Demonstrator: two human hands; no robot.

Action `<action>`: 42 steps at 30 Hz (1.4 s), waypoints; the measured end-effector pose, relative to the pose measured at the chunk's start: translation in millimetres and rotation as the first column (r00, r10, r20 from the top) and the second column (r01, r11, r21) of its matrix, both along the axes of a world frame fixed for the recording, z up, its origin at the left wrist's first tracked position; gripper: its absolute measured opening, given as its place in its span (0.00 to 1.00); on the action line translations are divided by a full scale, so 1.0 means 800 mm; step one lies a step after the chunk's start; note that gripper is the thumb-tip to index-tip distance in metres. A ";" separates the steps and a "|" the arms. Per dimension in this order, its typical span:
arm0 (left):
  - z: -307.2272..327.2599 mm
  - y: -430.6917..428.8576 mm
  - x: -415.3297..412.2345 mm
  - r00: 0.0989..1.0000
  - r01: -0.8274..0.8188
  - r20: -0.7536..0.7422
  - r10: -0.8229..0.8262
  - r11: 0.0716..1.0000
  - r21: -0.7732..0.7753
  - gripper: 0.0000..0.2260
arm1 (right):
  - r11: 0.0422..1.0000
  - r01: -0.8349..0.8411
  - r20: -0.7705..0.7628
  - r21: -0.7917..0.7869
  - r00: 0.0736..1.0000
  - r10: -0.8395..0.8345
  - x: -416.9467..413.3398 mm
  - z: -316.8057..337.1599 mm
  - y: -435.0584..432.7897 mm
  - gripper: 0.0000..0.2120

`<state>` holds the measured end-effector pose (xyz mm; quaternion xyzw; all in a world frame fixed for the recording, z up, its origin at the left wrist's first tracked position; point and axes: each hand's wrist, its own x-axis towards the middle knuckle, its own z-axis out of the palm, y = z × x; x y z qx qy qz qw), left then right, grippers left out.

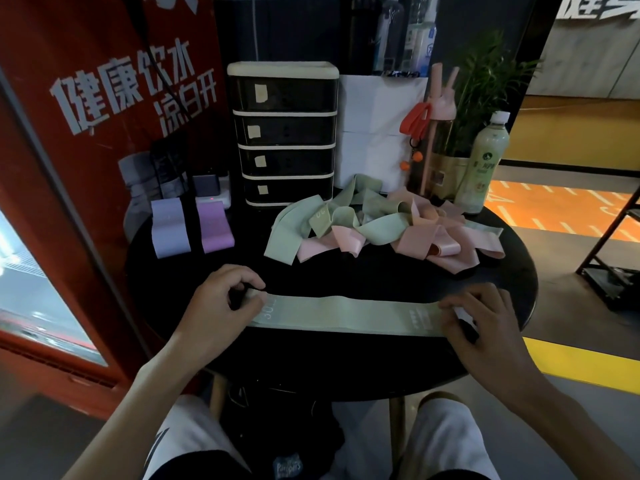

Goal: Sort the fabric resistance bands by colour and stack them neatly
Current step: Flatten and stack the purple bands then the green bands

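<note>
Fingers curled, a person's left hand (225,299) and right hand (485,320) each pinch one end of a green band (346,315) stretched flat along the desk (346,362), apparently smoothing it for stacking, the tangled green-and-pink pile (381,223) lying behind.

One lilac band (170,228), one purple band (214,226), one flat green band (346,315), one four-drawer unit (284,133); the tangled pile (381,223) resists counting.

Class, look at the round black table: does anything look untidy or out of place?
The heap of green and pink fabric bands at the far right is tangled, colours mixed, unlike the lilac band and purple band lying flat at the left.
</note>
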<state>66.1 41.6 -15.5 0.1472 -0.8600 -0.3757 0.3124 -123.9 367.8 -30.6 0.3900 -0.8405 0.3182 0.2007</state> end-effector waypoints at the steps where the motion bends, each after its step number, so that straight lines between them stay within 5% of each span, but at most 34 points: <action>1: 0.001 -0.002 0.003 0.998 0.051 0.037 -0.051 0.999 -0.005 0.09 | 0.998 -0.057 0.043 0.018 0.998 0.056 0.000 0.004 0.003 0.12; 6: 0.004 -0.012 0.013 0.949 0.243 0.211 -0.236 0.970 -0.005 0.21 | 0.961 -0.235 0.174 0.145 0.962 0.209 -0.008 0.014 0.019 0.17; 18: 0.004 -0.017 0.012 0.944 0.249 0.224 -0.242 0.968 -0.007 0.14 | 0.967 -0.191 0.154 0.171 0.974 0.166 -0.013 0.008 0.016 0.13; 31: -0.003 -0.013 0.007 0.940 0.269 0.253 -0.230 0.954 -0.131 0.23 | 0.967 -0.163 0.109 0.196 0.984 0.144 -0.003 0.019 0.003 0.14; 34: -0.004 -0.013 0.006 0.942 0.261 0.254 -0.221 0.955 -0.138 0.24 | 0.951 -0.203 0.095 0.234 0.978 0.186 0.007 0.040 -0.028 0.21; 42: -0.003 -0.010 0.008 0.938 0.251 0.288 -0.194 0.952 -0.177 0.18 | 0.885 -0.376 0.218 0.276 0.921 0.323 0.030 0.053 -0.179 0.20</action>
